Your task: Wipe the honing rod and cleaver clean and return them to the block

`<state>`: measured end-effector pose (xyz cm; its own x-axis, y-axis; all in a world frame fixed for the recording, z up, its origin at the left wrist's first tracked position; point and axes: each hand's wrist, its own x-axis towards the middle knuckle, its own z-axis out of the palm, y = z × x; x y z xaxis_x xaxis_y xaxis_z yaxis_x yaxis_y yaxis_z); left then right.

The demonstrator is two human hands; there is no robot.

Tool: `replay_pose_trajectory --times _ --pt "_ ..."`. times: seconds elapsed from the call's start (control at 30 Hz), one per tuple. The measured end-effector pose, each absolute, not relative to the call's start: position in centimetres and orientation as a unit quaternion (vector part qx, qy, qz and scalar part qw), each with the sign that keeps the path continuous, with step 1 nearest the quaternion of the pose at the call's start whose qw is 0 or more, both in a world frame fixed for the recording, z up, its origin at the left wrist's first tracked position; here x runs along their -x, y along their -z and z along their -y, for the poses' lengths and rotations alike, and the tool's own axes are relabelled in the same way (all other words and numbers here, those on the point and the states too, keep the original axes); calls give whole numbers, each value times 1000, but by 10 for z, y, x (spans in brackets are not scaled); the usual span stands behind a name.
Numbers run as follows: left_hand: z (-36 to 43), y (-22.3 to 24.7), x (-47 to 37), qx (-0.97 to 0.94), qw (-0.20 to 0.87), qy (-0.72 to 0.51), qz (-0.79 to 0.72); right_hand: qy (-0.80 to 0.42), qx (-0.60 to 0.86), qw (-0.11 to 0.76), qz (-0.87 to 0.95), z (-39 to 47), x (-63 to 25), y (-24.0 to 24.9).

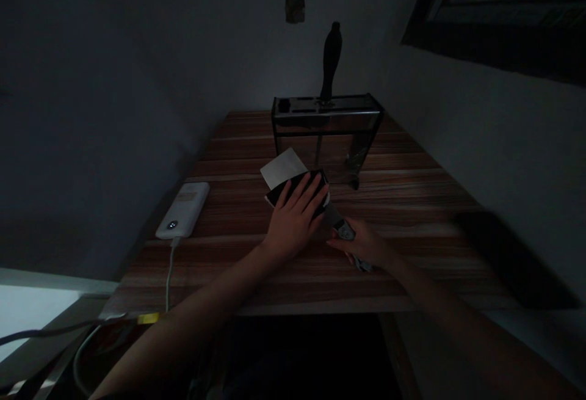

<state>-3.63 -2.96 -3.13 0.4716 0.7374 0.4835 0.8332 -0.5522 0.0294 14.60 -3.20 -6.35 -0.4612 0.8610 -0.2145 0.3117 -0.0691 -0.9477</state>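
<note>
My left hand (295,210) lies flat, fingers spread, on a dark piece of material (277,193) with a pale edge; it looks like folded cloth or card, but I cannot tell which. A pale flat sheet (282,168) sticks out beyond it. My right hand (364,242) is closed around the patterned grey handle of a knife (345,231). Its blade points up and left toward the dark material, and the far end is hidden by that material and my left hand.
A black-framed knife rack (327,110) stands farther back with a black-handled knife (332,58) upright in it. At left, a white power bank (184,209) has a cable (170,275) attached. A dark flat object (515,256) lies at the right edge of the wood-grain table (238,162).
</note>
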Motion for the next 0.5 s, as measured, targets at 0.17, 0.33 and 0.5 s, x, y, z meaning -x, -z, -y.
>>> replay_pose_trajectory --times 0.17,0.33,0.5 --pt "44 36 23 887 93 189 412 -539 463 247 658 32 -147 65" --pt "56 40 11 907 81 165 379 -491 468 266 685 30 -149 68" --pt "60 43 7 904 70 164 390 -451 430 321 713 29 -149 66"
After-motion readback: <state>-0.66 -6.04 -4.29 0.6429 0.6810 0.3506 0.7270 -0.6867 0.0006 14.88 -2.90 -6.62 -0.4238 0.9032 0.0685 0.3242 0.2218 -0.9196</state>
